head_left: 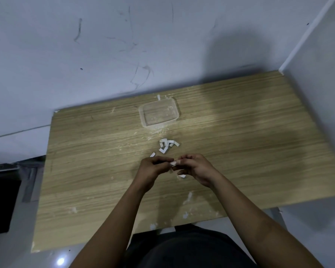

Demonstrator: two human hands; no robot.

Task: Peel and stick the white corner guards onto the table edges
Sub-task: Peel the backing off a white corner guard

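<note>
Fingers: left hand (153, 167) and right hand (193, 168) pinching one white corner guard (173, 163).
Spare guards (165, 146): lying beyond hands.
Container (159, 113): sitting on table (259, 142).

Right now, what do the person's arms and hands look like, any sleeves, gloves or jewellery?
Both forearms are bare up to the bottom edge of the picture: no sleeves show. The left hand and right hand wear no gloves, and no watch, bracelet or ring can be made out, though the fingers are small and a little blurred. Dark clothing covers the lap below the arms.
</note>
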